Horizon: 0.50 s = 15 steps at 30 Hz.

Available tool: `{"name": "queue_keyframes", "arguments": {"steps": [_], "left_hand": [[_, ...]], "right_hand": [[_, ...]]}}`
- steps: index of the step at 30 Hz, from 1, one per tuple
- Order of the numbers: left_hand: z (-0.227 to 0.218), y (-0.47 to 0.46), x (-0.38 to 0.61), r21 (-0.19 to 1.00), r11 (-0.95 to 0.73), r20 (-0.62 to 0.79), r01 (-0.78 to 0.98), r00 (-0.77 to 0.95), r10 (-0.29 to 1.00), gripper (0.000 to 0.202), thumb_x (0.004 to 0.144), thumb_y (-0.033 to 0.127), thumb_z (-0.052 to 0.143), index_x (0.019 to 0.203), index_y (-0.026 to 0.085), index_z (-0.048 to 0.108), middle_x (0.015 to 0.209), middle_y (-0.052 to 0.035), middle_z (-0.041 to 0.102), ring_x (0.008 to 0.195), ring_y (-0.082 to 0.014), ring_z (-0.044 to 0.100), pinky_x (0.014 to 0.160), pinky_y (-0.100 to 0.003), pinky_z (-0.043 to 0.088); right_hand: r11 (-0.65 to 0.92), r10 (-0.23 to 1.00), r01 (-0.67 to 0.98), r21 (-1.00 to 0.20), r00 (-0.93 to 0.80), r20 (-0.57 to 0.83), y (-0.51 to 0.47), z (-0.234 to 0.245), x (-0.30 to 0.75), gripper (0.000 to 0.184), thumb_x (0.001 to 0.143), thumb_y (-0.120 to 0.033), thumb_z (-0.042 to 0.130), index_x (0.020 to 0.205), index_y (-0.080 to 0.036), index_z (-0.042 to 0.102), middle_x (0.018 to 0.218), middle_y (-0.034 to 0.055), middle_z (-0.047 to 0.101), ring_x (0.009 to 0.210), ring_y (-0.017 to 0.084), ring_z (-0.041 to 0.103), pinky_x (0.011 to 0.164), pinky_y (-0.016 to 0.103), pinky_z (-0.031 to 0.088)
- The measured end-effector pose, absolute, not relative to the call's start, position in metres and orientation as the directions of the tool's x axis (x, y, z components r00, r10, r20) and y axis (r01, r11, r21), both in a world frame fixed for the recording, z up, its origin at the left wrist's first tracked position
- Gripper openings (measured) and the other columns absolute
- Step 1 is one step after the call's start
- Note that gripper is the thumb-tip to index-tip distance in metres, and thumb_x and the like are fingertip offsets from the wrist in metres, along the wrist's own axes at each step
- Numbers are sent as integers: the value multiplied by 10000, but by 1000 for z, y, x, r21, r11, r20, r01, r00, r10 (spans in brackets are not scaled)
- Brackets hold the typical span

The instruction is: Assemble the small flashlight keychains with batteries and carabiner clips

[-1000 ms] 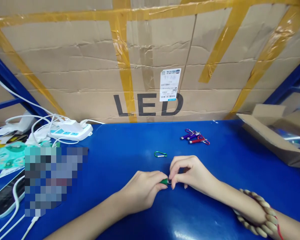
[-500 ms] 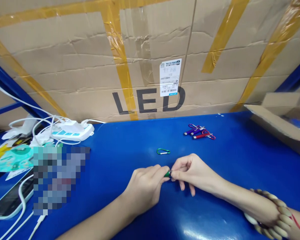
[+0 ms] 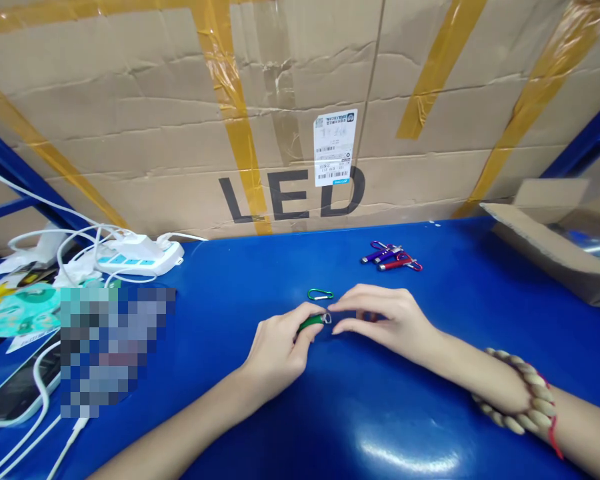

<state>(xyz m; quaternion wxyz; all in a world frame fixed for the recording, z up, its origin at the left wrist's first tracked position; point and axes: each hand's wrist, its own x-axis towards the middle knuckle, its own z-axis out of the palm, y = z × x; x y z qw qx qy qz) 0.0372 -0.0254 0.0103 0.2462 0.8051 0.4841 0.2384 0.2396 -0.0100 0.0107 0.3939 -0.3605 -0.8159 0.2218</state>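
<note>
My left hand (image 3: 277, 350) is closed around a small green keychain flashlight (image 3: 312, 323), whose metal tip points right. My right hand (image 3: 385, 320) sits just to its right, thumb and forefinger curled together close to that tip; whether they grip it is unclear. A green carabiner clip (image 3: 321, 294) lies on the blue table (image 3: 340, 413) just beyond the hands. Farther back right lie several finished flashlights, purple and red (image 3: 391, 257), with clips attached. A beaded bracelet (image 3: 517, 397) is on my right wrist.
A large taped cardboard box marked LED (image 3: 290, 120) stands behind the table. An open carton (image 3: 550, 250) sits at the right edge. A white power strip (image 3: 140, 253) with cables, a phone (image 3: 15, 393) and papers crowd the left side.
Both hands have moved a little farther from me, toward the green clip. More of the green flashlight shows, and my right fingers have loosened from its tip.
</note>
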Motion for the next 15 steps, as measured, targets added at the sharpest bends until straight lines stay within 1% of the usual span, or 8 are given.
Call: {"name": "queue_keyframes", "arguments": {"steps": [2, 5, 8, 11, 15], "left_hand": [[11, -25, 37, 657, -421, 122, 625, 462, 878, 228, 870, 280, 399, 991, 267, 593, 736, 39, 655, 632, -115, 582, 591, -196, 413], [10, -26, 36, 681, -448, 114, 579, 520, 846, 229, 872, 249, 388, 970, 249, 596, 748, 35, 649, 648, -106, 573, 613, -192, 410], [9, -26, 36, 670, -497, 133, 552, 569, 812, 221, 868, 217, 395, 950, 243, 598, 791, 32, 652, 677, -102, 578, 650, -190, 424], [6, -24, 35, 642, -544, 170, 540, 592, 788, 222, 871, 219, 397, 950, 236, 604, 846, 14, 662, 736, -116, 593, 712, -202, 440], [3, -21, 35, 616, -577, 203, 536, 600, 774, 228, 878, 227, 393, 953, 230, 608, 872, 2, 667, 781, -126, 601, 749, -213, 449]], "right_hand": [[690, 719, 403, -601, -473, 509, -13, 11, 239, 163, 782, -367, 617, 828, -252, 724, 837, 33, 688, 716, 143, 634, 656, 233, 502], [689, 720, 403, -602, -478, 503, -16, 13, 237, 172, 792, -368, 604, 778, -247, 724, 778, 34, 686, 703, 150, 635, 646, 244, 501], [650, 747, 375, -661, -477, 463, -14, 15, 234, 191, 757, -406, 633, 719, -239, 718, 725, 31, 677, 671, 149, 627, 622, 246, 496], [583, 779, 341, -737, -492, 389, -11, 18, 233, 220, 699, -435, 676, 665, -220, 707, 693, 26, 665, 610, 132, 606, 542, 226, 466], [502, 821, 374, -780, -490, 293, -9, 21, 232, 233, 704, -434, 671, 680, -206, 710, 698, 23, 660, 542, 101, 566, 494, 213, 422]]}}
